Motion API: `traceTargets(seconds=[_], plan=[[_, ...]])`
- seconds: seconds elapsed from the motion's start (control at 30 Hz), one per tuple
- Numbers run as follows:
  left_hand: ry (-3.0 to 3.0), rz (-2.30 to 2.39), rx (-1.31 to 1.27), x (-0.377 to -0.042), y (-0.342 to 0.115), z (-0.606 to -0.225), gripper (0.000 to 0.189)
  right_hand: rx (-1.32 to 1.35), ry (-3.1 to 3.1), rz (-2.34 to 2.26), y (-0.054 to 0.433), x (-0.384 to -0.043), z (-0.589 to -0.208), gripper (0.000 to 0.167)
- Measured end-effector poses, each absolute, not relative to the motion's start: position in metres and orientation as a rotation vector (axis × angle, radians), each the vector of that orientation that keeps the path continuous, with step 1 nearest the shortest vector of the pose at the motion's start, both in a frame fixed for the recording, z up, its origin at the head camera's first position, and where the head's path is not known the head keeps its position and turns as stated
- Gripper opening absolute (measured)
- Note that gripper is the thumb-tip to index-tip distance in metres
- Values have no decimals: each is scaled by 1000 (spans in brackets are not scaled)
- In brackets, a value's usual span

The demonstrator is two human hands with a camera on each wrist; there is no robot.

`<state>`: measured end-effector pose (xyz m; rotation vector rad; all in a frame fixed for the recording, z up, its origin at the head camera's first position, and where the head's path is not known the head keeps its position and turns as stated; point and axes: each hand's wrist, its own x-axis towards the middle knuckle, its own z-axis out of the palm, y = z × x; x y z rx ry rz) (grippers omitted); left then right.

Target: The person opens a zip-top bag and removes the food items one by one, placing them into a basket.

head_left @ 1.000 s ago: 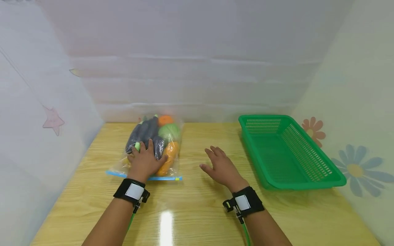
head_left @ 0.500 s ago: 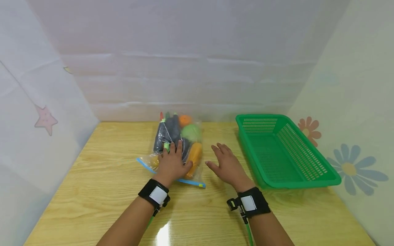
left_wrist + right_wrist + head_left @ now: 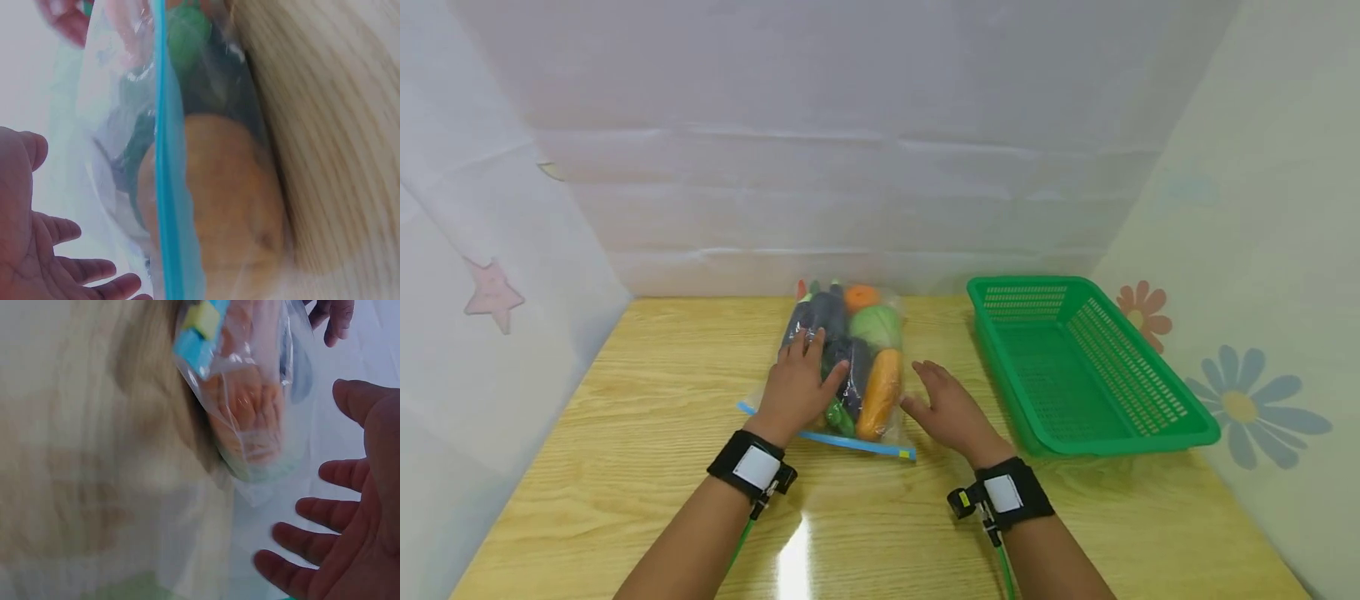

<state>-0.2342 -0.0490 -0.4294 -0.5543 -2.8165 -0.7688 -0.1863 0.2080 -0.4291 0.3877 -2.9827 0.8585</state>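
Observation:
A clear zip bag [image 3: 857, 447] with a blue seal strip lies on the table, full of vegetables. Through the plastic show dark eggplants [image 3: 829, 315], a green cabbage [image 3: 877, 326], an orange round vegetable [image 3: 861, 297] and a long orange-yellow one [image 3: 880, 393]. My left hand [image 3: 793, 385] is over the bag's left side, fingers straight; whether it touches the plastic I cannot tell. Just right of the bag hovers my right hand [image 3: 953, 417], fingers spread, holding nothing. In the left wrist view the blue seal [image 3: 170, 187] stands up near my open palm.
To the right stands a green plastic basket [image 3: 1037, 392] with perforated sides and nothing in it. The wooden table [image 3: 647, 400] meets a pale cloth wall [image 3: 820, 167] at the back, with patterned side walls left and right.
The bag has moved to the right with my left hand on it, turning slightly. Since then, my left hand has shifted a little left over the bag. The right hand has barely moved.

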Motion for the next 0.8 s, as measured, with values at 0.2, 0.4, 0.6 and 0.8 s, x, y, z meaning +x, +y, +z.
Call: traceTargets(seconds=[0.2, 0.4, 0.6, 0.8], plan=[[-2737, -807, -619, -231, -50, -422, 66, 206, -3023, 1349, 197, -190, -441, 62], [-2579, -778, -842, -220, -35, -423, 45, 57, -2974, 1767, 188, -189, -446, 65], [-2512, -524, -1289, -200, -18, -417, 20, 0, -2848, 1909, 186, -191, -448, 64], [-2401, -290, -1495, -182, -2, -423, 29, -42, -2762, 1979, 186, -191, -438, 61]])
